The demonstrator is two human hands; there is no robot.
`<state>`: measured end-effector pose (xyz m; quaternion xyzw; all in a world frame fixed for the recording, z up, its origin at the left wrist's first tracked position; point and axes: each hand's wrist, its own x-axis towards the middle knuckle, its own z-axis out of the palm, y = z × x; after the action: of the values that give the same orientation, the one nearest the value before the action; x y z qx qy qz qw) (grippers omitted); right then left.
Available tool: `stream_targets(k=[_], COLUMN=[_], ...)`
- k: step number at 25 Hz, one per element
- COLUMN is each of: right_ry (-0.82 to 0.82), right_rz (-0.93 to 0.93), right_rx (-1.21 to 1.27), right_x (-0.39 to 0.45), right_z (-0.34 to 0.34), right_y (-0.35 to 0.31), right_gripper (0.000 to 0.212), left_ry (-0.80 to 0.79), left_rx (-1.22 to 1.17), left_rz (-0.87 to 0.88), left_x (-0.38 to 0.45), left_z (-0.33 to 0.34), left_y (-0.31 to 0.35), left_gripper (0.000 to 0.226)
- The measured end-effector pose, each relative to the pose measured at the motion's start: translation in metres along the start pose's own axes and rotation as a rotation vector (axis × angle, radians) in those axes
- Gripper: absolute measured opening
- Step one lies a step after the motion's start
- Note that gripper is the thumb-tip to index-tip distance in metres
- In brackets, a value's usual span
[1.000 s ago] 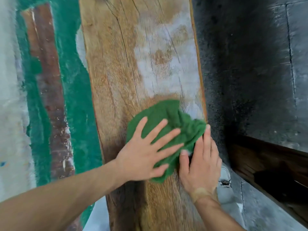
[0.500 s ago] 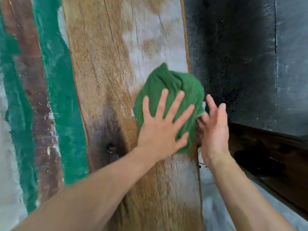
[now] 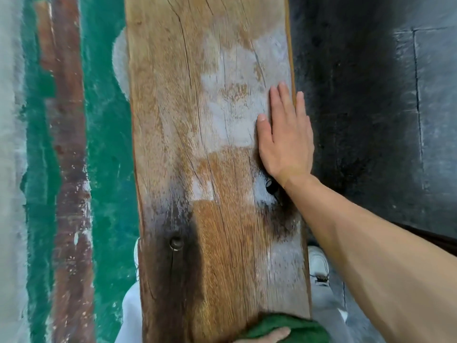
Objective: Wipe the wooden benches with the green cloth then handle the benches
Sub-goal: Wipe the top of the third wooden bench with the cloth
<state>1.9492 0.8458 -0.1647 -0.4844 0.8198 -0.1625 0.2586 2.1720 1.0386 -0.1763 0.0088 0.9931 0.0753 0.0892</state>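
The worn green-painted floor lies on the left, its paint scuffed away in pale patches. A long rusty reddish-brown strip runs along it, speckled with white flecks. At the far left edge is a whitish-grey band. On the right stands a dark soot-blackened concrete wall, turning to lighter grey panels with thin scored seams.

Readable text: we find none anywhere in view.
Wooden bench: we see only grain, cracks, pale dusty patches and dark stains; no letters, numbers or marks.
Green cloth: we see plain fabric, no tag or brand.
White shoe: too blurred for us to read any logo.
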Motion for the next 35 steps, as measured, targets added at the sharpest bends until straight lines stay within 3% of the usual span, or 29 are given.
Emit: stream_targets(k=[2,3,6,9,12,17,20,24,26,28,30,33,35], right_ry=[0.025,0.002,0.048,0.094,0.078,0.176,0.220,0.225,0.221,0.208,0.204,0.178,0.158], right_rz=[-0.048,-0.020,0.133,0.096,0.003,-0.024,-0.037,-0.011,-0.008,-0.002,0.011,0.035,0.051], right_rx=[0.112,0.243,0.496,0.397,0.150,-0.082,-0.181,-0.202,-0.208,-0.222,-0.220,-0.202,-0.215], right_x=[0.002,0.008,0.026,0.040,0.065,0.104,0.103,0.105,0.105,0.105,0.105,0.102,0.105], right_z=[0.002,-0.005,-0.027,-0.031,-0.021,-0.008,0.005,0.004,0.005,0.006,0.005,0.002,0.002], right_y=[0.009,0.011,0.014,-0.004,-0.016,-0.024,-0.023,-0.024,-0.026,-0.026,-0.027,-0.028,-0.031], right_gripper=[0.051,0.048,0.039,0.039,0.053,0.059,0.059,0.060,0.061,0.061,0.061,0.061,0.062], left_ry=[-0.062,-0.037,0.082,0.077,0.065,-0.043,-0.030,0.065,0.065,0.030,0.002,-0.013,-0.068], left_rx=[-0.050,-0.078,-0.006,0.034,-0.005,-0.126,-0.089,-0.077,-0.077,-0.060,0.002,0.030,0.022], left_rz=[0.009,-0.070,-0.511,-0.959,-1.163,-1.008,-0.957,-1.252,-1.303,-1.207,-0.962,-0.682,-0.693], left_x=[-0.004,0.000,0.017,0.033,0.021,-0.031,-0.026,0.040,0.090,0.133,0.129,0.038,-0.011], left_z=[-0.005,-0.013,-0.043,-0.064,-0.061,-0.050,-0.055,-0.086,-0.096,-0.101,-0.098,-0.083,-0.082], left_y=[-0.047,-0.083,-0.211,-0.318,-0.306,-0.139,-0.206,-0.417,-0.484,-0.488,-0.447,-0.375,-0.383], left_gripper=[0.074,0.074,0.071,0.073,0.077,0.091,0.086,0.087,0.086,0.082,0.079,0.080,0.082])
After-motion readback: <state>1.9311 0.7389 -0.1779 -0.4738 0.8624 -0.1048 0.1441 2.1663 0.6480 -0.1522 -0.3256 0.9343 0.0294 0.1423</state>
